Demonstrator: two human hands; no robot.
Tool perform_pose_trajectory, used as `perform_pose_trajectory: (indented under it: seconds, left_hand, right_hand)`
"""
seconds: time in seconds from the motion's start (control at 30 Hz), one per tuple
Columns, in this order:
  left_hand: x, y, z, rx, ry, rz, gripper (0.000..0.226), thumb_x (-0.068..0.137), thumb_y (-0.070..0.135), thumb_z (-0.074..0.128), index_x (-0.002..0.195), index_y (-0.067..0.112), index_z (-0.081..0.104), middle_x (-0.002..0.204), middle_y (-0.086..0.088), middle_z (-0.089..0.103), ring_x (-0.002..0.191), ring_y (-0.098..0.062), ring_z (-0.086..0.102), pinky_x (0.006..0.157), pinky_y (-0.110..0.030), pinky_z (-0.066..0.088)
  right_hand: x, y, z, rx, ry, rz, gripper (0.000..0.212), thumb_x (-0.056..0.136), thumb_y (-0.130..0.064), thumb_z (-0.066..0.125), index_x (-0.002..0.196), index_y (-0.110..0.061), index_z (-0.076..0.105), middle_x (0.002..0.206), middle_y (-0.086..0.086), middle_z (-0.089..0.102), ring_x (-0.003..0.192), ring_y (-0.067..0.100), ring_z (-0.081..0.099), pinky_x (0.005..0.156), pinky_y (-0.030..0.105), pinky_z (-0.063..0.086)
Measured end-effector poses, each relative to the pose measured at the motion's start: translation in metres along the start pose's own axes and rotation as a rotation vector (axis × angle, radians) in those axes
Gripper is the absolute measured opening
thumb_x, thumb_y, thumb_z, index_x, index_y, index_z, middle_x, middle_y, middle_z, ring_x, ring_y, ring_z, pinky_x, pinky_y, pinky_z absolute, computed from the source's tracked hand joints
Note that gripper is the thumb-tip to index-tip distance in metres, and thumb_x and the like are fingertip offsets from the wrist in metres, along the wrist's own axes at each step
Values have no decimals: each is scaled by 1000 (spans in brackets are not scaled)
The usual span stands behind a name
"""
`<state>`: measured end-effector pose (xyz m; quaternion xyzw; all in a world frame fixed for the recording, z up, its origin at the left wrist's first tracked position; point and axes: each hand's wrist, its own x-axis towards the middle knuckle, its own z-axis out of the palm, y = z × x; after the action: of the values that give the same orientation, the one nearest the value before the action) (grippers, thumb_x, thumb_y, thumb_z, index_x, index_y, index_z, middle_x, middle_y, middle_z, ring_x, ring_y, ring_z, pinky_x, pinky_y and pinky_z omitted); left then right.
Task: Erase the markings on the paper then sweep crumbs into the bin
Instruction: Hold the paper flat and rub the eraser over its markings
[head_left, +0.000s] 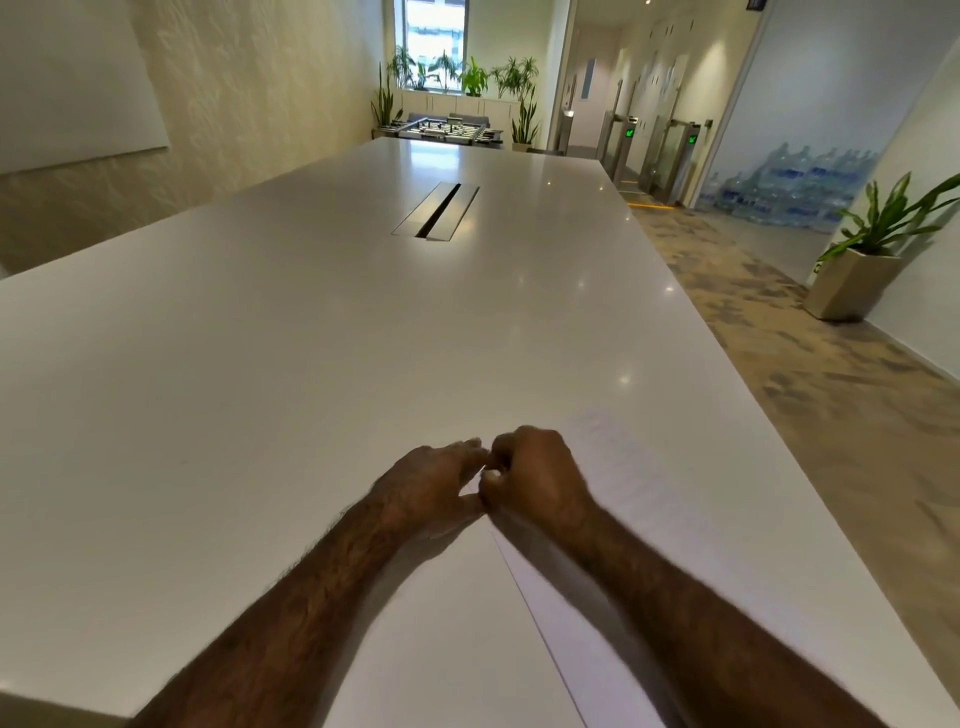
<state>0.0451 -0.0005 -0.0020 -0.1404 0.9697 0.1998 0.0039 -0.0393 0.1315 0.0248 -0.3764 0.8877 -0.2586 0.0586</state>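
A white sheet of paper lies on the white table near its right edge, and its left edge runs down between my forearms. Faint greyish markings show on the paper just beyond my right hand. My right hand is curled into a fist on the paper's near-left part, and a small pale bit of an eraser shows at its fingertips. My left hand rests flat beside it at the paper's left edge, fingers stretched toward the right hand and touching it. I cannot make out any crumbs.
A metal cable slot is set in the table's middle, farther away. The table's right edge drops to a patterned carpet. A potted plant stands by the right wall. A foosball table and plants are beyond the far end.
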Motion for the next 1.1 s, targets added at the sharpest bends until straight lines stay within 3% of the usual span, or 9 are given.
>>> perform_pose_trajectory:
  seconds: [0.1,0.2,0.37,0.57,0.63,0.73,0.93,1.0,1.1]
  left_hand:
    - [3,-2,0,5,-16,-19,63,89,53,58,147,36,38,158,21,22,140,-14,37,112,-31,32]
    - [2,-4,3,-22,-8,-23,63,89,52,59,146,36,40,157,22,22,140,-12,37,113,-30,31]
    - [2,-1,2,-1,-15,1,61,92,49,56,148,37,36,159,19,21,140,-14,36,111,-29,33]
    - [4,-8,8,-55,-23,-37,68,88,54,59,149,36,35,158,22,19,143,-10,32,115,-31,28]
    - [3,-5,7,-47,-25,-29,67,88,52,59,149,35,35,159,21,20,142,-11,33,115,-31,28]
    - [2,-2,5,-8,-12,1,63,91,50,57,149,38,35,159,17,21,140,-14,37,112,-30,32]
    - [2,-4,5,-72,-27,-41,68,88,52,60,149,36,34,158,22,20,143,-12,31,116,-33,28]
    - [1,-4,6,-63,-22,-48,68,87,53,59,148,38,33,157,20,28,139,-14,37,113,-35,33]
    - [1,-3,6,-80,8,-75,61,85,54,60,137,38,33,138,10,54,122,-18,52,95,-34,46]
  right_hand:
    - [22,40,-28,-9,139,178,8,68,-18,68,70,-14,74,74,3,74,77,19,70,65,19,48]
    - [31,66,-53,-122,236,373,13,71,-18,69,80,-11,76,87,9,74,90,28,69,73,26,53]
    - [3,3,0,15,55,25,8,71,-20,64,71,-16,72,70,-2,69,69,16,66,65,27,53]
    - [32,71,-55,-102,279,376,11,68,-16,68,75,-10,74,80,8,73,83,28,69,71,29,55]
    - [27,50,-40,-93,277,234,13,70,-18,68,77,-10,75,81,9,73,82,27,68,71,29,54]
    - [6,7,2,4,60,9,13,72,-21,62,75,-15,73,73,0,70,69,15,65,66,29,55]
    - [36,71,-57,-145,254,376,14,71,-17,67,79,-9,76,83,10,74,87,29,69,72,28,52]
    - [34,51,-44,-72,303,262,18,68,-23,65,75,-9,74,79,9,73,82,26,69,68,24,48]
    - [20,7,0,41,99,76,17,67,-28,64,77,-17,74,78,-1,73,75,14,67,65,20,48]
